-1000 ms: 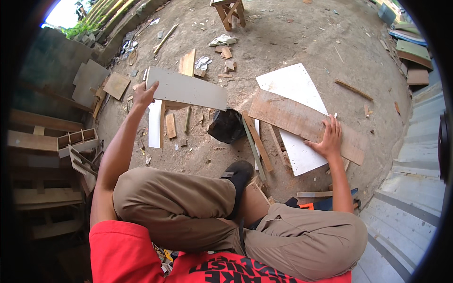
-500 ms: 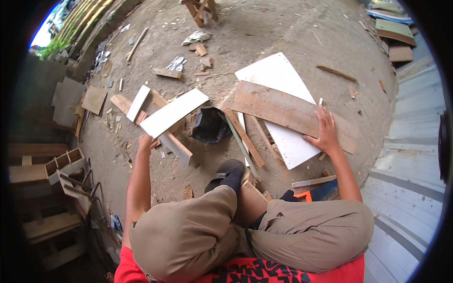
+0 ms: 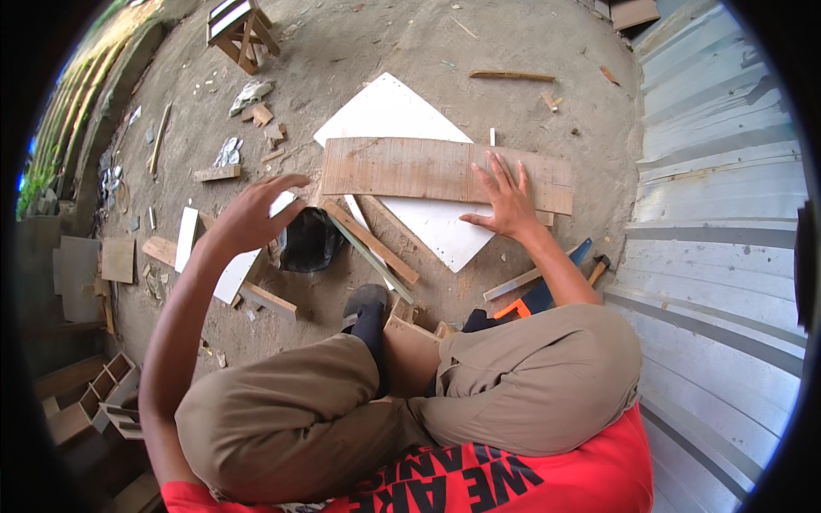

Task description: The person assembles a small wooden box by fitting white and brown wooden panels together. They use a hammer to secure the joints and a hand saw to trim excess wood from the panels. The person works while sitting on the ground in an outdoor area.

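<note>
A brown wooden plank [image 3: 402, 171] lies across a white board [image 3: 389, 107] on the ground in front of me. My right hand [image 3: 508, 202] rests on the plank's right part, fingers spread. In the air left of the plank, my left hand [image 3: 261, 209] has its fingers apart and holds nothing. Under it, a white-faced board [image 3: 235, 275] is partly hidden by my hand and forearm. Close by sits a black plastic bag [image 3: 310, 241]. Narrow wooden strips [image 3: 380, 246] lie between the bag and the white board.
A handsaw with an orange handle [image 3: 513, 309] and a hammer [image 3: 599, 270] lie by my right knee. A small wooden stool [image 3: 242, 36] stands far left. Corrugated metal sheeting [image 3: 710, 282] borders the right side. Wood offcuts [image 3: 218, 173] are scattered at left.
My left hand has let go of the white-faced board and risen toward the plank's left end. My right hand stays on the plank. The whole view has turned to the right.
</note>
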A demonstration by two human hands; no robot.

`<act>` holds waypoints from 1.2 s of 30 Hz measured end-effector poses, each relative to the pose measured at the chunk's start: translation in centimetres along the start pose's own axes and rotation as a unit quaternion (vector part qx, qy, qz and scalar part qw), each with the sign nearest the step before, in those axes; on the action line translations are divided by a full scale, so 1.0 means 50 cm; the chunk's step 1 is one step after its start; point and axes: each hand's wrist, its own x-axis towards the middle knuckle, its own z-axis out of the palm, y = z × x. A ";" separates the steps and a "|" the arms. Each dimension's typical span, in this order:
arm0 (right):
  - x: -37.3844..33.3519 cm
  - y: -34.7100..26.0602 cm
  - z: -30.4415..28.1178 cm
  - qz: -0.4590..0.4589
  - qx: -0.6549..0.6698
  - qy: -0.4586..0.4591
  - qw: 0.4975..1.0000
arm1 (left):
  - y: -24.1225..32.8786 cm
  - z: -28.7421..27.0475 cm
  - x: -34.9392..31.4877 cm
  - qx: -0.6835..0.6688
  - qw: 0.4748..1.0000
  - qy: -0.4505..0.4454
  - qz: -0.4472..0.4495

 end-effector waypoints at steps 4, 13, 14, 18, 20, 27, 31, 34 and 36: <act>-0.002 -0.006 0.010 0.028 -0.020 0.007 0.999 | 0.104 0.000 0.102 0.150 0.968 -0.120 0.161; 0.003 -0.011 -0.015 0.064 0.036 -0.012 0.997 | 0.178 0.204 0.366 0.225 0.973 -0.040 0.036; 0.007 -0.022 -0.015 0.063 0.038 -0.012 0.997 | 0.162 0.247 0.384 0.169 0.984 -0.051 -0.012; -0.012 -0.004 -0.015 0.087 0.078 -0.024 0.993 | 0.142 0.448 0.400 0.115 0.974 0.195 -0.002; -0.018 0.005 -0.018 0.096 0.100 -0.016 0.990 | 0.146 0.463 0.403 0.138 0.969 0.205 -0.006; 0.011 -0.017 -0.041 0.187 0.197 -0.052 0.961 | 0.156 0.474 0.398 0.156 0.965 0.210 -0.014; -0.010 0.013 -0.057 0.094 0.170 -0.123 0.973 | 0.165 0.466 0.406 0.155 0.962 0.226 -0.002; -0.089 0.062 -0.137 0.012 0.184 -0.269 0.945 | 0.170 0.469 0.405 0.165 0.959 0.232 0.011; -0.144 0.090 -0.243 -0.017 0.141 -0.331 0.933 | 0.156 0.469 0.414 0.167 0.954 0.248 0.008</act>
